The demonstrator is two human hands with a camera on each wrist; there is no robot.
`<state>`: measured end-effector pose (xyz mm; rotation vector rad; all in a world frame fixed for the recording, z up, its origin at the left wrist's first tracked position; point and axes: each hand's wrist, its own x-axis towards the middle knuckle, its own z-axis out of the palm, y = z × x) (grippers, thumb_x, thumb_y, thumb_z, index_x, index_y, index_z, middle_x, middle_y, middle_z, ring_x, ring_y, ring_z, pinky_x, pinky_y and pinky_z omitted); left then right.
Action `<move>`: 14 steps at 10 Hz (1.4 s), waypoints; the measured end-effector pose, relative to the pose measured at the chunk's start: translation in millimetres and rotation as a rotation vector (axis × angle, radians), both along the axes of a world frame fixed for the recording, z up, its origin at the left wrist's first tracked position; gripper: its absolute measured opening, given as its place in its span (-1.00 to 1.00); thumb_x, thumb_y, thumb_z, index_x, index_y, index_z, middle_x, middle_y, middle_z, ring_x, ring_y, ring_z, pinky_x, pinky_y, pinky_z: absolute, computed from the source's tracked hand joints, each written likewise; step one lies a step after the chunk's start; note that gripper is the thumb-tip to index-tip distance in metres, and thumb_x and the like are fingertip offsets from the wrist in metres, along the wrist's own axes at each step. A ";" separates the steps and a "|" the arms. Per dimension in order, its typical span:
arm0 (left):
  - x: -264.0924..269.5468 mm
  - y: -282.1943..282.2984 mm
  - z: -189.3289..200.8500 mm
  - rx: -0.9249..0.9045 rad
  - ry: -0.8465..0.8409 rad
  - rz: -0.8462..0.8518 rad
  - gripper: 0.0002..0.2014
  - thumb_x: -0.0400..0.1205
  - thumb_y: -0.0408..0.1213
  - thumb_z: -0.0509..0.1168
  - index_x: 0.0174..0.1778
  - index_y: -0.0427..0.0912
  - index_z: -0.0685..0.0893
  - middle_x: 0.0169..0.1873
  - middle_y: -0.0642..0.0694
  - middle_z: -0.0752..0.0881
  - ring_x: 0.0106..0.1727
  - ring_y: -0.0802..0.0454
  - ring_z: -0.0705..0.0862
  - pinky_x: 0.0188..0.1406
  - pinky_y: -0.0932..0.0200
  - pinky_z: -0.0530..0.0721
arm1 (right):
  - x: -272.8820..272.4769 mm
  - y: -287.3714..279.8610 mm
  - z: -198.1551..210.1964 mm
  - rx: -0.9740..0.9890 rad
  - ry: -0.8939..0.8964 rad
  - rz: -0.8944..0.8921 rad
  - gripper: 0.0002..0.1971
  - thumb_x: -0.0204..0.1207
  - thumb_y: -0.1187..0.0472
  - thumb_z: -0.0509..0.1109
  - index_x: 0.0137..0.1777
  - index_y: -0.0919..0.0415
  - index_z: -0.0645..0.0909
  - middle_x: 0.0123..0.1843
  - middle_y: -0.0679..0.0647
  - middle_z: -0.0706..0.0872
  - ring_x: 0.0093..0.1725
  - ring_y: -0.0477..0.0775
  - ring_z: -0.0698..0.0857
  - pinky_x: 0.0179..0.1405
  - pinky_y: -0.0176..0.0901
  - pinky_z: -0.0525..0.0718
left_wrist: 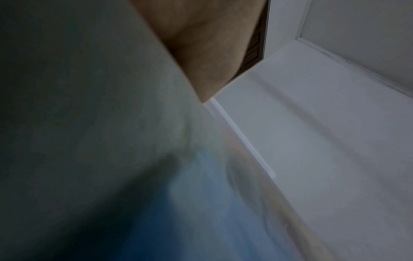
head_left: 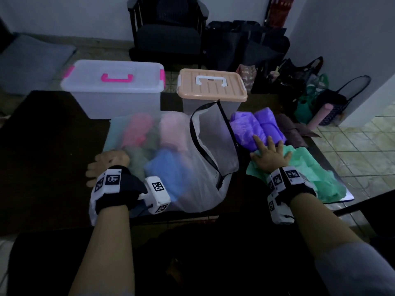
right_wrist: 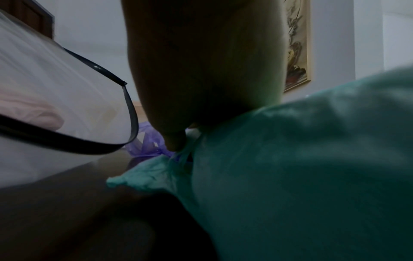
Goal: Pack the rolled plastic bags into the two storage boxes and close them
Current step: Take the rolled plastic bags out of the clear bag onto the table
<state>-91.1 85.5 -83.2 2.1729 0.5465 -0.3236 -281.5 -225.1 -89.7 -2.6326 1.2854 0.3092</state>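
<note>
Storage boxes (head_left: 119, 90) lidded on dark table (head_left: 49, 146), tiled floor (head_left: 352, 146), right hand (head_left: 270, 154) spread, left hand (head_left: 108, 165) unclear

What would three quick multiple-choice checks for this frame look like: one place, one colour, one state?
1. The person's right hand rests on:
A. the green plastic bags
B. the peach lid
C. the black chair

2. The handle on the larger clear storage box is:
A. white
B. pink
C. blue

3. The smaller box with the peach lid is:
A. open
B. lidless
C. shut with its lid on

Answers: 1 A, the fingers lie spread flat on the green plastic, tips near the purple plastic bags. 2 B, the pink handle sits on the clear lid. 3 C, the peach lid lies flat on the box rim.
</note>
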 end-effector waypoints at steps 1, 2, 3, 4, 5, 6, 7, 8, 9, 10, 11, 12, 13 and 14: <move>-8.3 0.1 9.5 0.086 -0.034 -0.010 -0.48 0.72 -0.08 -0.03 0.47 -0.41 0.35 0.48 -0.44 0.31 0.49 -0.40 0.27 0.49 -0.21 0.17 | 0.8 -0.6 0.2 0.005 0.016 -0.001 -0.36 0.63 -0.20 0.07 0.60 -0.35 -0.19 0.71 0.04 -0.17 0.65 0.32 -0.23 0.52 0.47 -0.14; -12.2 -4.3 17.0 0.058 -0.087 -0.029 -0.51 0.72 -0.07 -0.04 0.39 -0.40 0.43 0.41 -0.40 0.43 0.43 -0.37 0.39 0.44 -0.19 0.28 | 1.4 -1.5 0.1 0.008 0.031 0.002 -0.36 0.63 -0.21 0.06 0.60 -0.36 -0.21 0.71 0.03 -0.18 0.65 0.32 -0.24 0.52 0.46 -0.14; -15.4 -10.3 25.8 0.024 -0.151 -0.015 -0.56 0.72 -0.12 0.06 0.35 -0.42 0.45 0.36 -0.41 0.50 0.35 -0.35 0.49 0.35 -0.18 0.42 | 0.6 -0.1 -0.8 -0.010 0.020 0.007 -0.36 0.63 -0.20 0.07 0.60 -0.35 -0.20 0.71 0.03 -0.17 0.66 0.32 -0.23 0.52 0.46 -0.12; -19.1 -13.8 36.5 -0.075 -0.170 -0.026 -0.56 0.70 -0.09 0.13 0.37 -0.31 0.52 0.34 -0.33 0.56 0.30 -0.30 0.56 0.28 -0.11 0.51 | 0.5 0.5 0.8 -0.003 0.029 0.008 -0.36 0.64 -0.19 0.06 0.61 -0.34 -0.20 0.71 0.04 -0.18 0.65 0.32 -0.23 0.52 0.45 -0.12; -20.2 -18.0 46.2 -0.171 -0.230 -0.094 -0.56 0.67 -0.06 0.16 0.29 -0.34 0.56 0.24 -0.31 0.63 0.21 -0.26 0.62 0.05 0.05 0.53 | 0.6 -0.1 0.2 -0.005 0.029 0.013 -0.37 0.64 -0.19 0.06 0.60 -0.35 -0.20 0.71 0.04 -0.18 0.65 0.32 -0.23 0.52 0.45 -0.12; -25.5 -30.3 68.1 -0.272 -0.294 -0.164 -0.47 0.68 0.05 0.14 0.27 -0.40 0.56 0.21 -0.31 0.63 0.21 -0.22 0.61 -0.07 0.15 0.45 | -0.1 0.0 -0.6 -0.009 0.018 0.015 -0.37 0.64 -0.19 0.06 0.60 -0.35 -0.19 0.71 0.04 -0.16 0.65 0.32 -0.23 0.52 0.46 -0.11; -34.1 -48.9 92.7 -0.318 -0.396 -0.224 -0.57 0.73 -0.06 0.06 0.19 -0.40 0.56 0.18 -0.25 0.61 0.19 -0.13 0.58 -0.03 0.21 0.43 | -0.7 0.3 -0.1 -0.010 0.004 0.015 -0.38 0.64 -0.18 0.07 0.61 -0.35 -0.18 0.71 0.04 -0.15 0.65 0.32 -0.22 0.51 0.46 -0.12; -44.0 -68.2 106.2 -0.395 -0.473 -0.234 -0.80 0.73 -0.16 0.08 -0.07 -0.22 0.47 -0.08 -0.11 0.54 -0.02 -0.02 0.52 -0.10 0.22 0.40 | -0.9 0.9 -1.3 -0.010 -0.009 0.024 -0.38 0.64 -0.18 0.06 0.60 -0.36 -0.17 0.71 0.03 -0.14 0.66 0.32 -0.21 0.52 0.46 -0.11; -52.6 -84.2 117.6 -0.484 -0.532 -0.229 -0.83 0.71 -0.20 0.11 -0.15 -0.18 0.43 -0.31 0.04 0.45 -0.19 0.06 0.46 -0.17 0.21 0.38 | -2.3 0.2 -2.7 -0.026 -0.024 0.027 -0.39 0.64 -0.18 0.06 0.60 -0.36 -0.15 0.71 0.02 -0.12 0.66 0.32 -0.20 0.52 0.45 -0.10; -58.1 -96.1 127.9 -0.565 -0.584 -0.245 -0.85 0.72 -0.19 0.11 -0.06 -0.20 0.45 -0.32 0.11 0.42 -0.32 0.24 0.41 -0.34 0.32 0.37 | -2.4 -1.1 -2.2 -0.018 -0.020 0.024 -0.39 0.65 -0.18 0.06 0.60 -0.37 -0.16 0.71 0.02 -0.13 0.66 0.31 -0.20 0.52 0.44 -0.11; -61.6 -103.1 136.7 -0.636 -0.634 -0.273 -0.85 0.72 -0.20 0.13 -0.08 -0.21 0.46 -0.32 0.12 0.44 -0.33 0.27 0.42 -0.41 0.50 0.43 | -2.6 -0.8 -2.3 -0.016 -0.025 0.023 -0.39 0.64 -0.17 0.06 0.60 -0.37 -0.16 0.71 0.02 -0.13 0.66 0.31 -0.20 0.52 0.44 -0.12; -63.9 -105.6 147.2 -0.708 -0.630 -0.297 -0.84 0.72 -0.18 0.13 -0.07 -0.21 0.47 -0.30 0.11 0.46 -0.29 0.27 0.46 -0.41 0.55 0.44 | -3.2 -0.4 -1.1 -0.008 -0.029 0.021 -0.40 0.65 -0.16 0.05 0.60 -0.37 -0.15 0.71 0.02 -0.14 0.66 0.31 -0.21 0.52 0.44 -0.12; -63.2 -106.6 154.6 -0.770 -0.639 -0.310 -0.82 0.72 -0.19 0.14 -0.14 -0.21 0.47 -0.33 0.09 0.45 -0.30 0.24 0.45 -0.38 0.49 0.40 | -2.7 0.1 0.5 -0.003 -0.022 0.026 -0.41 0.66 -0.14 0.04 0.61 -0.36 -0.16 0.71 0.02 -0.15 0.66 0.31 -0.21 0.53 0.45 -0.11; -62.5 -106.4 157.6 -0.831 -0.647 -0.314 -0.75 0.71 -0.21 0.16 -0.30 -0.12 0.44 -0.38 0.08 0.43 -0.35 0.25 0.43 -0.42 0.51 0.40 | -2.9 0.3 0.2 -0.011 -0.027 0.029 -0.41 0.66 -0.13 0.04 0.61 -0.35 -0.16 0.71 0.02 -0.15 0.66 0.32 -0.21 0.53 0.45 -0.10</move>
